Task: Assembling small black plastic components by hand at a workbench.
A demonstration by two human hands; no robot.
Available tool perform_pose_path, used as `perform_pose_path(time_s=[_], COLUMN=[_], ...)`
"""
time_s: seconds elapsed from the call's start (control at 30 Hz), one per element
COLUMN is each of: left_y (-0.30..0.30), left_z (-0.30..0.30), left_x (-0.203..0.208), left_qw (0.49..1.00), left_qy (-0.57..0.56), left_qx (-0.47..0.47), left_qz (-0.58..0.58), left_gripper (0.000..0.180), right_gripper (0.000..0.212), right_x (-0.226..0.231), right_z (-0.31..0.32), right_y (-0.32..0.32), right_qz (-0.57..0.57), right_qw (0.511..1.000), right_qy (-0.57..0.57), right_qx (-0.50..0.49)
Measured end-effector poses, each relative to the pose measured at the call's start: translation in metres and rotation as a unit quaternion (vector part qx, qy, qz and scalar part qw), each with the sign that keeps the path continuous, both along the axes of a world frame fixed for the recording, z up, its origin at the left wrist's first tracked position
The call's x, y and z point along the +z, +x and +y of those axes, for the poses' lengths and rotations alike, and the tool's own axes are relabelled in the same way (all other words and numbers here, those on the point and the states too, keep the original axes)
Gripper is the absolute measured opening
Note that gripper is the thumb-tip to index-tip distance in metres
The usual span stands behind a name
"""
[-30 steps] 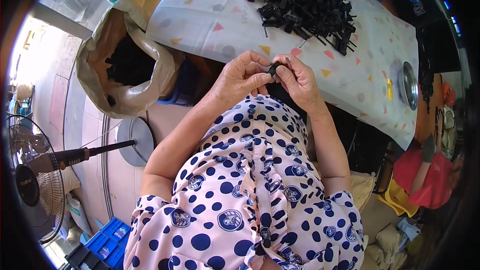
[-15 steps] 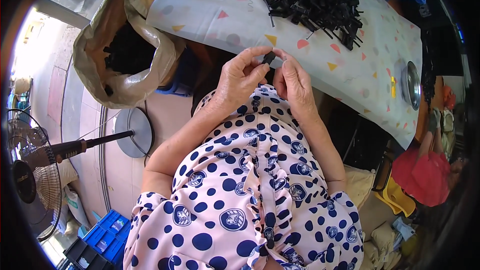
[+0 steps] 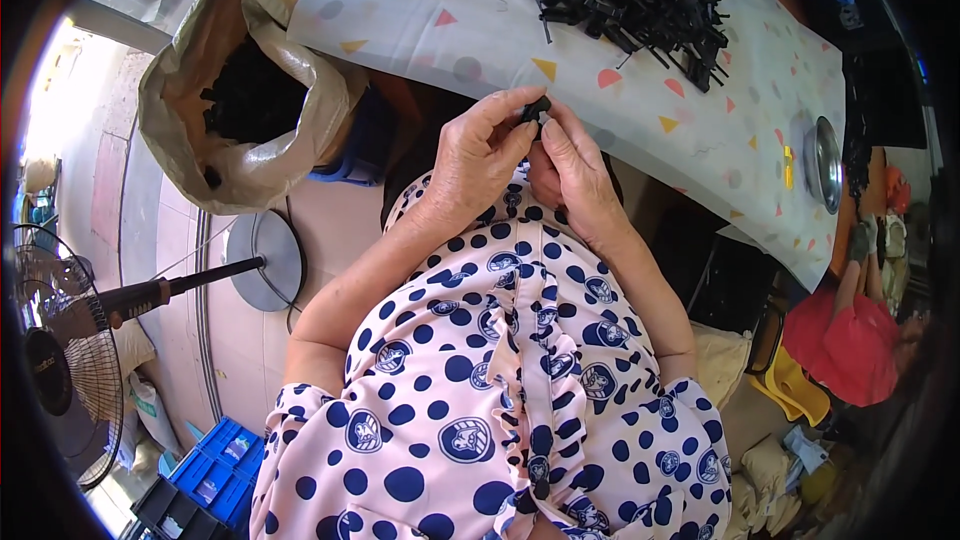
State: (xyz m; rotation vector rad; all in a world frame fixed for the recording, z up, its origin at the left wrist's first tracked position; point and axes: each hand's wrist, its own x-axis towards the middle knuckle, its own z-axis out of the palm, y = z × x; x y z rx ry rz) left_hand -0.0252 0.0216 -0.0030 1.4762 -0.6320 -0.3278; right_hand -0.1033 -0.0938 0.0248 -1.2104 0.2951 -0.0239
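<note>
A small black plastic part (image 3: 537, 108) is held between my two hands, just off the near edge of the table. My left hand (image 3: 478, 147) pinches it between thumb and forefinger. From the other side my right hand (image 3: 577, 162) closes on it, thumb against the part and fingers curled beneath. Its exact shape is mostly covered by the fingertips. Beyond the hands, a heap of similar black plastic parts (image 3: 630, 5), some with thin stems, lies on the patterned tablecloth (image 3: 460, 30).
To the left stands an open woven sack (image 3: 190, 155) holding black parts, beside a blue bin (image 3: 360, 145). A standing fan (image 3: 70, 350) and blue crates (image 3: 215, 470) are at lower left. A metal bowl (image 3: 825, 165) rests at the table's right end; a person in red (image 3: 845, 345) sits beyond.
My right thumb has moved up onto the black part, and the right hand has come closer to the left. The part has turned slightly in the fingers.
</note>
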Motion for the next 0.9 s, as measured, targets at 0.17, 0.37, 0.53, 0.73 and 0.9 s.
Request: perform_pose_path(time_s=[0.17,0.37,0.53,0.73,0.9], left_y=[-0.001,-0.001,0.001,0.004,0.021], left_z=[0.002,-0.002,-0.006,-0.004,0.013], left_x=[0.005,0.007,0.013,0.004,0.015], left_qw=[0.999,0.995,0.977,0.993,0.985], left_qy=[0.025,0.036,0.077,0.079,-0.051], left_qx=[0.000,0.034,0.087,0.037,-0.061], left_qz=[-0.023,-0.089,-0.179,-0.076,0.151], left_gripper=[0.035,0.034,0.030,0.042,0.044], right_gripper=[0.039,0.033,0.033,0.030,0.028], right_x=[-0.001,-0.005,-0.007,-0.020,-0.030], right_z=[0.002,0.005,-0.004,-0.011,-0.009], right_y=[0.001,0.004,0.008,0.014,0.011], right_qz=[0.016,0.001,0.006,-0.054,-0.065], right_qw=[0.999,0.999,0.997,0.992,0.993], right_qy=[0.042,0.017,0.075,-0.109,-0.094], right_qx=[-0.005,-0.037,0.001,0.023,-0.023])
